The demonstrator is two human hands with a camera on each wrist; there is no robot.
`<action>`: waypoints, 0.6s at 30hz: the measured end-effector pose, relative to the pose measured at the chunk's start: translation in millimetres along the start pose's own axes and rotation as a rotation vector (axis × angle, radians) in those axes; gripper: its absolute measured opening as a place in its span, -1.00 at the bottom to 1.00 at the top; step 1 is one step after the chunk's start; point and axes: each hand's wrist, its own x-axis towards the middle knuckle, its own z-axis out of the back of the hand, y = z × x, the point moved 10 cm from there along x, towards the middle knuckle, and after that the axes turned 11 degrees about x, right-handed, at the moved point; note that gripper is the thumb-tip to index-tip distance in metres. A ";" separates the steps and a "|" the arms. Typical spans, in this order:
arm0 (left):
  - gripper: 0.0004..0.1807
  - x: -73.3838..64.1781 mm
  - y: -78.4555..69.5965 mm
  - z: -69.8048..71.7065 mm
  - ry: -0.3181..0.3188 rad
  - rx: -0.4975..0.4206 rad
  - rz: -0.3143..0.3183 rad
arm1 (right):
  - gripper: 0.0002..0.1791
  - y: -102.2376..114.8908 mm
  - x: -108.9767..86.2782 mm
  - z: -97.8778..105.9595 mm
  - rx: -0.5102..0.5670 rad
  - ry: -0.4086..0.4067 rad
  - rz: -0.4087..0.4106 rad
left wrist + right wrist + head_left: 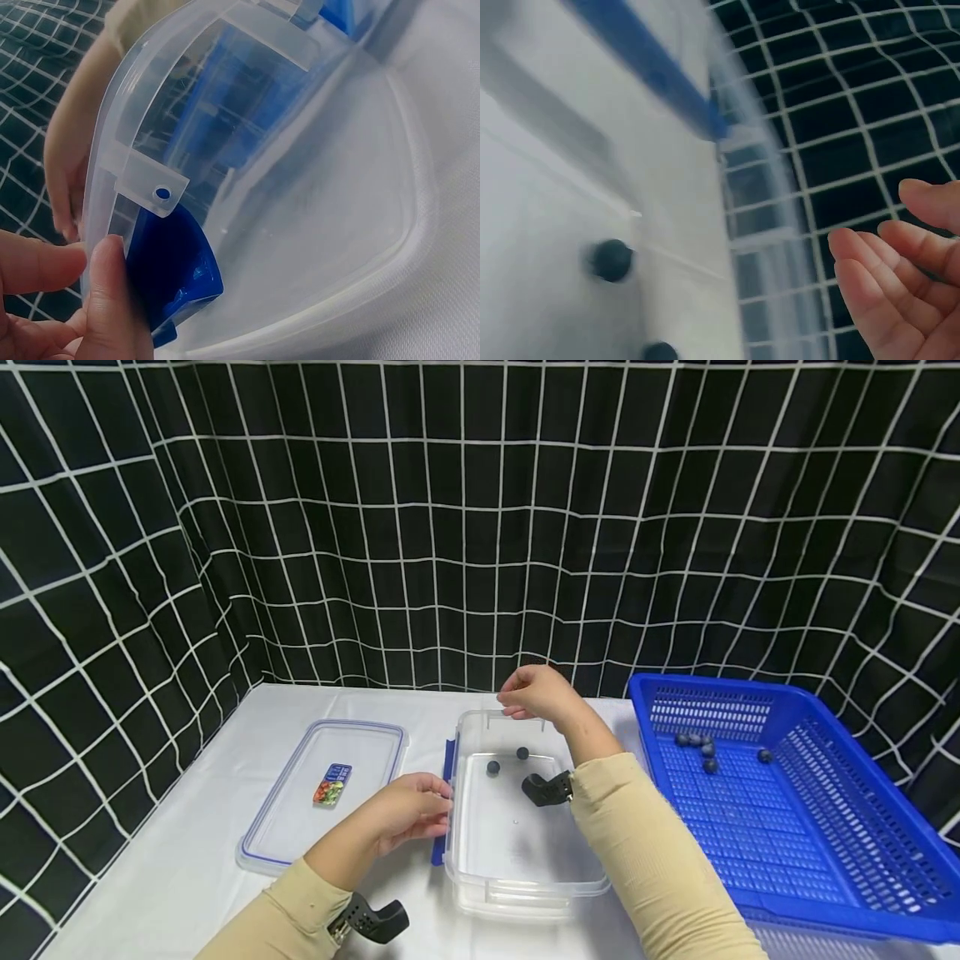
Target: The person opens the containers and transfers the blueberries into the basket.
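Observation:
A clear plastic food container (547, 887) stands without its lid on the white table, a blue latch (176, 266) hanging at its left side. At that side my left hand (416, 810) grips the rim and latch between thumb and fingers. Two blueberries (522, 752) lie on the container's floor toward the far end; in the right wrist view a blueberry (612, 260) shows blurred. Over the far rim hovers my right hand (542, 695), its fingers loosely bent with nothing between them.
The blue-edged clear lid (288, 827), with a picture label, lies flat left of the container. On the right stands a blue plastic basket (795, 835) holding several blueberries (708, 766). A black cloth with white grid lines (480, 527) hangs behind the white table (187, 852).

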 end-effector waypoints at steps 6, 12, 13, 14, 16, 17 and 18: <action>-0.85 -1.5 -2.9 -1.1 0.006 0.000 -0.005 | -0.86 -17.0 2.0 -24.0 -0.015 0.049 -0.050; -0.84 -3.5 -5.5 -1.5 0.009 -0.003 -0.014 | -0.88 -28.3 2.4 -34.6 -0.017 0.097 -0.078; -0.84 -3.7 -5.4 -1.6 0.010 -0.006 -0.013 | -0.88 -30.6 2.3 -36.1 -0.021 0.106 -0.084; -0.84 -3.8 -5.4 -1.8 0.012 -0.009 -0.013 | -0.89 -32.7 2.2 -37.8 -0.033 0.116 -0.087; -0.85 -3.8 -4.8 -2.1 0.016 -0.014 -0.014 | -0.89 -37.2 1.4 -40.9 -0.060 0.135 -0.099; -0.85 -3.8 -4.6 -2.3 0.017 -0.017 -0.014 | -0.89 -39.3 0.7 -42.3 -0.083 0.144 -0.103; -0.85 -3.8 -4.2 -2.5 0.019 -0.019 -0.013 | -0.88 -41.5 0.0 -43.8 -0.109 0.155 -0.109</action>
